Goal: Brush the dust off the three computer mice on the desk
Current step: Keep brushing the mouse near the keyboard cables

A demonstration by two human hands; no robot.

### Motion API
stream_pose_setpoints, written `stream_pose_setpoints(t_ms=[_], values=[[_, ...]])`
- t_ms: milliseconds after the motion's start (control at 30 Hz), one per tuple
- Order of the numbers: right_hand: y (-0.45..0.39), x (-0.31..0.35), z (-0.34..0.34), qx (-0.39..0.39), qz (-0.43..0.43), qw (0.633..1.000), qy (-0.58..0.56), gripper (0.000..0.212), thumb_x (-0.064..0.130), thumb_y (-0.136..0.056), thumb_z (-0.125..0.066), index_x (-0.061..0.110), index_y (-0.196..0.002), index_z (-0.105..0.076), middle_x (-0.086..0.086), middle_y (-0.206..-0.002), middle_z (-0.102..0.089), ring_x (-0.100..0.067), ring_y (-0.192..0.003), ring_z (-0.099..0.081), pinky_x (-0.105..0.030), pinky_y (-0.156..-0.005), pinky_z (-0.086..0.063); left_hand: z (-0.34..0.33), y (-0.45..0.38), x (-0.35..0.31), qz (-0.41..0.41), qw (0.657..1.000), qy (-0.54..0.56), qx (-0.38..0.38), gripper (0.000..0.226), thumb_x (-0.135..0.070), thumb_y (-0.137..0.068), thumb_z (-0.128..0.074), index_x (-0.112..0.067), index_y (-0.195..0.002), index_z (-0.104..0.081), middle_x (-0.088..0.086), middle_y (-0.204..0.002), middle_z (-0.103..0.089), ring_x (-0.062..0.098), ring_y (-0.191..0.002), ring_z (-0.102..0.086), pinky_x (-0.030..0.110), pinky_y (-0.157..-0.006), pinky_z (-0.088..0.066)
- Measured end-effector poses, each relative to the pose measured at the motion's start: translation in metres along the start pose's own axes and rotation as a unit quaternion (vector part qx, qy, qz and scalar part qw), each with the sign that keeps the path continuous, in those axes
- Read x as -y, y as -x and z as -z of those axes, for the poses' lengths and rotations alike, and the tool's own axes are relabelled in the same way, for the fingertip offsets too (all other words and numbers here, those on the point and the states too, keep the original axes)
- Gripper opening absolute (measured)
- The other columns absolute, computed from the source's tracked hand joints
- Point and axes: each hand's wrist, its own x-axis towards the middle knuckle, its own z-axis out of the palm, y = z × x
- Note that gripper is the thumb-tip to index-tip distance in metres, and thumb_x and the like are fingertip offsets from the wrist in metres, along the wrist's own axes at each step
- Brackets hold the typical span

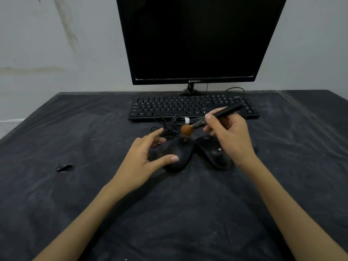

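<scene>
Left mouse: a black, rounded plastic computer mouse with a matte shell, lying on the desk in front of the keyboard, its narrow front end pointing away from the person; its surface is blurred here.
Middle mouse: a second black plastic mouse, low and smoothly domed, just beside the first on its right and angled outward, with a small pale mark on its back.
Third mouse: only a dark edge shows past the right hand (most of it is hidden, so its shape cannot be told).
Brush: a slim brush with a black cylindrical handle, a metal ferrule and a soft, round tuft of orange-brown bristles; the tuft sits over the front end of the left mouse, whether touching it or not cannot be told.
Right hand: the right hand pinches the brush handle near the ferrule between thumb and curled fingers, pen-fashion, above the middle mouse.
Left hand: the left hand holds nothing, with loosely spread fingers; its thumb tip lies against the left mouse's near side, the forefinger stretched forward.
Cables: thin black cords lie bunched between mice and keyboard, bound by a white tie.
Desk cover: a wrinkled black cloth, dusted with pale specks, with a small tear at left.
Keyboard: a flat black plastic keyboard with white legends.
Monitor: a black-framed flat screen, dark, standing behind the keyboard against a pale wall.
</scene>
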Motion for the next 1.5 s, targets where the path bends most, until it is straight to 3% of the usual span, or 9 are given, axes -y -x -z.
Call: stream_pose_setpoints(t_ms=[167,333,433,533,733,867,1100,1333,1500], values=[[0.013,-0.003,-0.015,0.111,-0.022,0.993,0.04,0.011,0.017,-0.085,-0.067,0.026,-0.079,-0.063,0.003,-0.063,-0.067,-0.009,-0.062,-0.066,-0.019,-0.062,-0.048,-0.013,0.004,-0.001,0.036,0.996,-0.077,-0.007,0.12,-0.085,-0.044,-0.061,-0.029,-0.145,-0.026,-0.025,-0.107,-0.058,0.0,-0.108,-0.038,0.016,-0.086,-0.03],[0.012,0.0,-0.009,0.048,0.065,0.972,0.219,0.006,0.026,-0.086,-0.064,0.022,-0.086,-0.068,0.006,-0.076,-0.069,-0.005,-0.063,-0.058,-0.026,-0.064,-0.047,-0.02,0.003,0.001,0.059,0.996,-0.06,-0.037,0.121,-0.072,-0.045,-0.074,-0.028,-0.144,-0.02,-0.029,-0.099,-0.056,-0.005,-0.11,-0.036,0.009,-0.083,-0.026],[0.013,0.002,-0.007,0.034,0.041,0.989,0.141,0.006,0.024,-0.087,-0.064,0.02,-0.087,-0.069,0.002,-0.072,-0.072,-0.011,-0.068,-0.068,-0.024,-0.063,-0.052,-0.021,0.003,0.001,0.064,0.996,-0.043,-0.04,0.119,-0.067,-0.045,-0.079,-0.029,-0.142,-0.02,-0.028,-0.097,-0.057,-0.003,-0.112,-0.041,0.003,-0.081,-0.029],[0.016,0.0,-0.015,0.111,-0.01,0.99,0.085,0.007,0.023,-0.087,-0.065,0.026,-0.082,-0.068,0.002,-0.067,-0.072,-0.003,-0.067,-0.069,-0.015,-0.065,-0.05,-0.021,0.003,0.002,0.066,0.997,-0.027,-0.038,0.12,-0.065,-0.044,-0.08,-0.029,-0.142,-0.021,-0.022,-0.099,-0.061,0.005,-0.113,-0.048,0.008,-0.085,-0.033],[0.011,-0.01,-0.015,0.07,0.05,0.977,0.193,0.011,0.032,-0.086,-0.064,0.025,-0.089,-0.071,0.0,-0.087,-0.072,-0.016,-0.079,-0.069,-0.042,-0.077,-0.055,-0.021,0.002,0.001,0.068,0.997,-0.022,-0.039,0.119,-0.059,-0.044,-0.084,-0.025,-0.141,-0.023,-0.022,-0.097,-0.06,0.008,-0.112,-0.05,0.001,-0.081,-0.034],[0.013,-0.014,-0.016,0.051,0.074,0.955,0.282,0.016,0.033,-0.087,-0.063,0.024,-0.098,-0.071,-0.004,-0.096,-0.069,-0.019,-0.086,-0.065,-0.042,-0.08,-0.052,-0.021,0.002,0.0,0.07,0.997,-0.021,-0.041,0.118,-0.056,-0.045,-0.085,-0.024,-0.141,-0.023,-0.023,-0.097,-0.06,0.008,-0.109,-0.049,-0.005,-0.079,-0.029],[0.016,-0.005,-0.02,0.183,-0.049,0.978,0.085,0.008,0.033,-0.086,-0.064,0.027,-0.085,-0.069,-0.001,-0.077,-0.075,-0.009,-0.079,-0.072,-0.034,-0.08,-0.057,-0.022,0.002,0.001,0.076,0.996,-0.018,-0.042,0.122,-0.06,-0.043,-0.083,-0.027,-0.142,-0.02,-0.023,-0.094,-0.06,0.008,-0.109,-0.051,0.0,-0.077,-0.035],[0.005,-0.015,-0.015,0.056,0.029,0.948,0.311,0.02,0.04,-0.087,-0.06,0.027,-0.099,-0.07,-0.004,-0.093,-0.068,-0.018,-0.087,-0.063,-0.041,-0.081,-0.052,-0.022,0.002,0.0,0.071,0.996,-0.016,-0.045,0.122,-0.057,-0.044,-0.085,-0.025,-0.142,-0.02,-0.024,-0.095,-0.059,0.009,-0.106,-0.05,-0.006,-0.077,-0.029],[0.012,-0.016,-0.017,0.065,0.041,0.971,0.227,0.012,0.031,-0.087,-0.064,0.025,-0.095,-0.071,-0.006,-0.091,-0.071,-0.019,-0.086,-0.067,-0.043,-0.082,-0.053,-0.021,0.002,0.0,0.072,0.996,-0.013,-0.042,0.122,-0.056,-0.044,-0.085,-0.025,-0.142,-0.02,-0.021,-0.097,-0.062,0.008,-0.109,-0.051,-0.003,-0.077,-0.033]])
